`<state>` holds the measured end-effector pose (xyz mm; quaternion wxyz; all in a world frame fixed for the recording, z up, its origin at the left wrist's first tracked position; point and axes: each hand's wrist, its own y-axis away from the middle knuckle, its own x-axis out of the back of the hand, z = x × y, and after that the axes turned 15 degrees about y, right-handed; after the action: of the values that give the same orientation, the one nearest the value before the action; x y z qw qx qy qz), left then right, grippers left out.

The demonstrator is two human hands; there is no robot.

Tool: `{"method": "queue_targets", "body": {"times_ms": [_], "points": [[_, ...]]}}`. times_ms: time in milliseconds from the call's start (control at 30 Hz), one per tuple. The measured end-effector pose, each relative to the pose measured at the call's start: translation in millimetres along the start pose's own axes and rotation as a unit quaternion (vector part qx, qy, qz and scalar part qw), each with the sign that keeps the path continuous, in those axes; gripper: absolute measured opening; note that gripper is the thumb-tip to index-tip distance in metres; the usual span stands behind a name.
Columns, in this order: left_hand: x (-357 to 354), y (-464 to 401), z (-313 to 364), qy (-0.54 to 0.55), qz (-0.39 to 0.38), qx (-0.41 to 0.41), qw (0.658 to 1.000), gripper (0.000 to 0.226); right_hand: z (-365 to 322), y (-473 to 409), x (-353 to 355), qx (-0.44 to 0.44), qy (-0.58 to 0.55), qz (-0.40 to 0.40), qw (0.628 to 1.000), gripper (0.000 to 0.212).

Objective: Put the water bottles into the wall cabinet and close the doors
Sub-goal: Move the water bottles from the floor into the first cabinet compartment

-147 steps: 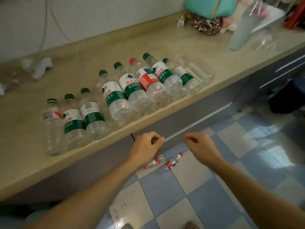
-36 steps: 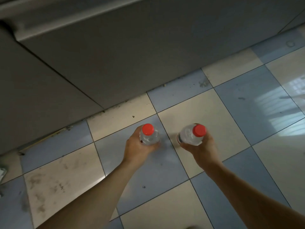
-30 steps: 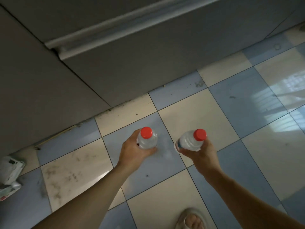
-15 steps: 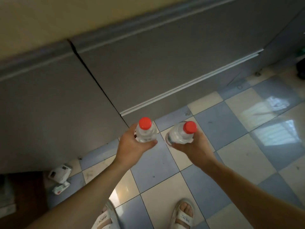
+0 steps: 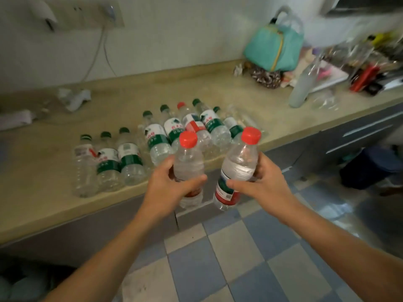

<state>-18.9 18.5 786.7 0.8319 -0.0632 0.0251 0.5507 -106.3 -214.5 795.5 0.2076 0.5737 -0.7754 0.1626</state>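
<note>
Bottles in hand | left hand [image 5: 168, 188] grips one red-capped bottle [image 5: 188, 168], right hand [image 5: 261, 184] another [image 5: 237, 168], before counter [image 5: 54, 188] | step: carrying | next, we seek the unseen cabinet.

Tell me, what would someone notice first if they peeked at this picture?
Probably the two clear plastic bottles with bright red caps, held up in the middle: one in the left hand, the left red-capped bottle, and one in the right hand, the right red-capped bottle. Behind them, a row of clear plastic bottles with green labels lies on the beige countertop. A turquoise fabric bag sits at the back right.
</note>
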Motion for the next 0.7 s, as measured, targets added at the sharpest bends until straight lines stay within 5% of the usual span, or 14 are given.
{"method": "queue_targets", "body": {"times_ms": [533,700], "points": [[155.6,-62.3,397.1,0.016,0.039,-0.267,0.963,0.030,-417.2,-68.7,-0.7,0.237,-0.113,0.129,0.956,0.059],[199.4,-78.8,485.9,-0.022,0.082,-0.370,0.925,0.028,-509.6,-97.2,-17.1,0.272,-0.119,0.137,0.945,0.041]]}}
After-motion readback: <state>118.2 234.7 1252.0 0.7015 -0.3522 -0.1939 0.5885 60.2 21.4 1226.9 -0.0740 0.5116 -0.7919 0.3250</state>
